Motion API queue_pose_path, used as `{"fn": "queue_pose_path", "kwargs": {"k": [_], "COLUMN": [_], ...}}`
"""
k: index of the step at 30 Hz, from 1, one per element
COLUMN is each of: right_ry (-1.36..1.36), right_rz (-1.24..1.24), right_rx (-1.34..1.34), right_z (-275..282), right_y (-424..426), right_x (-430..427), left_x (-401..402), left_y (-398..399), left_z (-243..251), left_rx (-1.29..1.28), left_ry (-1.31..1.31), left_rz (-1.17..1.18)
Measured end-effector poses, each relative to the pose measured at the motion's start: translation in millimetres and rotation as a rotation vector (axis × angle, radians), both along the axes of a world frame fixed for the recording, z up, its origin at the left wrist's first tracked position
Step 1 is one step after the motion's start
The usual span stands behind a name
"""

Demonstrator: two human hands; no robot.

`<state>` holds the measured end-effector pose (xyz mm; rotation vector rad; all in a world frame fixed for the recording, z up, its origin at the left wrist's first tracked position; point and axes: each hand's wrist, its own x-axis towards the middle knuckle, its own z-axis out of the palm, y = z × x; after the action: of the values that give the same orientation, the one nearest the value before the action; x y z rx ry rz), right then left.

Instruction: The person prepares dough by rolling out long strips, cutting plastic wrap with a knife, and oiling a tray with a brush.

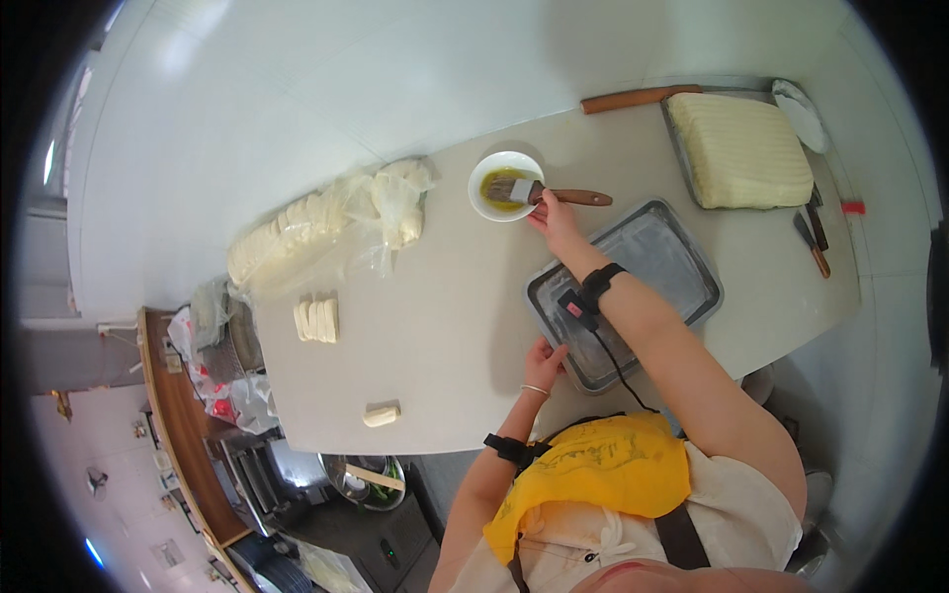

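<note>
My right hand [550, 219] is at the rim of a white bowl [477, 201] of yellow liquid, probably oil. A wooden-handled pastry brush [586, 197] rests with its bristles in the liquid, its handle beside my fingers; whether they grip it or the bowl's rim is unclear. My left hand [543, 363] touches the near left edge of a grey metal baking tray [660, 256], whose bottom looks coated. My right forearm crosses above that tray. To the left lie a small group of dough strips [317, 321] and one single dough piece [381, 416].
Plastic-covered dough pieces [319, 230] line the wall side. At the far right stands a tray heaped with ridged dough [741, 152], near a rolling pin [641, 98], a white dish [801, 116] and a scraper or spatula [813, 248]. A metal bowl [356, 485] sits below the table's edge.
</note>
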<state>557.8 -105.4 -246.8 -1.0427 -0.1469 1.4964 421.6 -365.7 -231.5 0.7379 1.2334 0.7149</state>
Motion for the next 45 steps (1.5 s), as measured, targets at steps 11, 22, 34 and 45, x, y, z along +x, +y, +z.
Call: {"fn": "queue_pose_path", "kwargs": {"k": [11,22,34,45], "right_ry": [0.024,-0.086,-0.321,-0.522], "right_rz": [0.511,0.570,0.818,0.688], "right_rx": [0.221,-0.143,-0.064,-0.173], "right_z": [94.2,55.5,69.0,97.1], "right_y": [-61.7,-322.2,-330.7,-277.0], "right_x": [55.2,148.4,-48.2,-378.7], "left_x": [-0.1,-13.3,-445.9,-409.5], "left_y": [141.6,139.7,-108.1,-74.5], "left_z": [-28.5,-10.7,28.0,71.6], "left_rx": [0.086,0.323,0.580,0.989], "left_ry": [-0.019,0.416,1.621,0.469], "left_rz": [0.119,0.113,-0.368,-0.201]}}
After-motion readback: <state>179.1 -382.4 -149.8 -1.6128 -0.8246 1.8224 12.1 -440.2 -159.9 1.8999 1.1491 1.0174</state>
